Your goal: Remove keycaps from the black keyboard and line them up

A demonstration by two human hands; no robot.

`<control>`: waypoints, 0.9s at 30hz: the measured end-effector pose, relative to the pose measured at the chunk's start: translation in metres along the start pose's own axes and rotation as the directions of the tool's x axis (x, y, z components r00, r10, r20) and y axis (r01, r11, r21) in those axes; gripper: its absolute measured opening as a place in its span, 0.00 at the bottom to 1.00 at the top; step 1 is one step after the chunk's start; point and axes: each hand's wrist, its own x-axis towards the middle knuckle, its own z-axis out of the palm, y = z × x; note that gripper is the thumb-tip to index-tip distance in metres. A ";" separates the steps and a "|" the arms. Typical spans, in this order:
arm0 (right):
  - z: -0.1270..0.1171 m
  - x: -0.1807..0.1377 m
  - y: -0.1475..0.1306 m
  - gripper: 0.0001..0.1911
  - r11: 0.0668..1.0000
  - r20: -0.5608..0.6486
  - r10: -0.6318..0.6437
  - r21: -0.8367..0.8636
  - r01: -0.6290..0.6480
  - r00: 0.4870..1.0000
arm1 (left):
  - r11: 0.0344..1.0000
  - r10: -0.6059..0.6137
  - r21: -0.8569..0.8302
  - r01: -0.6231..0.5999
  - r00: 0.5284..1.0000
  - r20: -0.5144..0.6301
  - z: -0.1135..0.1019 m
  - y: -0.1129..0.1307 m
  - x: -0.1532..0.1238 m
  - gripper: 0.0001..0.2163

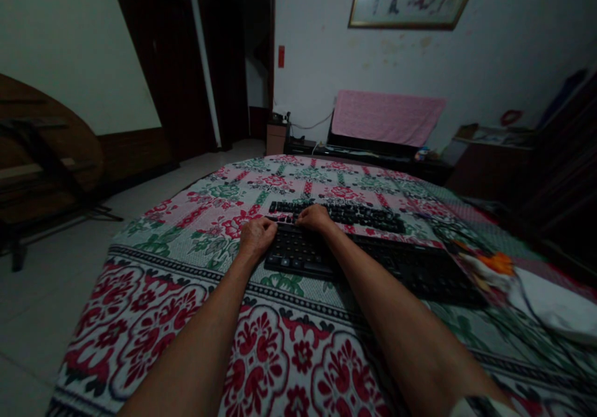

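Note:
A black keyboard [298,255] lies on the flowered cloth, its left part with many keycaps off and some still along the front. My left hand [258,237] is closed at its back left corner, thumb and finger against the edge. Just to the right, my right hand [314,217] is closed in a pinch over the back edge; anything between its fingertips is too small to make out. Behind the keyboard, loose black keycaps [364,215] lie in rows. My right forearm hides the middle of the keyboard.
The patterned cloth [196,261] covers the table. Dark cables, an orange item [497,262] and a white object [555,302] lie at the right. A pink towel [387,117] covers a screen by the far wall. A folded round tabletop [46,137] leans at the left.

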 end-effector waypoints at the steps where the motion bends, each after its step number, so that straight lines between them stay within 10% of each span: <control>1: 0.000 0.000 0.000 0.07 1.000 0.001 -0.003 -0.001 0.003 1.000 | 1.000 0.001 0.003 -0.001 1.000 0.000 0.000 0.000 0.000 0.13; 7: -0.005 -0.012 0.005 0.09 0.998 -0.093 -0.025 0.063 0.031 0.995 | 1.000 0.019 0.006 -0.019 1.000 -0.005 -0.001 0.000 -0.001 0.13; 13: -0.020 -0.052 0.023 0.10 0.921 -0.233 -0.353 0.084 0.380 0.906 | 1.000 0.022 0.011 -0.021 1.000 -0.021 0.003 -0.002 0.000 0.13; 27: -0.033 -0.091 0.031 0.08 0.820 -0.113 -0.568 0.013 0.573 0.815 | 0.999 0.028 0.041 -0.026 0.999 -0.047 0.005 -0.003 -0.001 0.14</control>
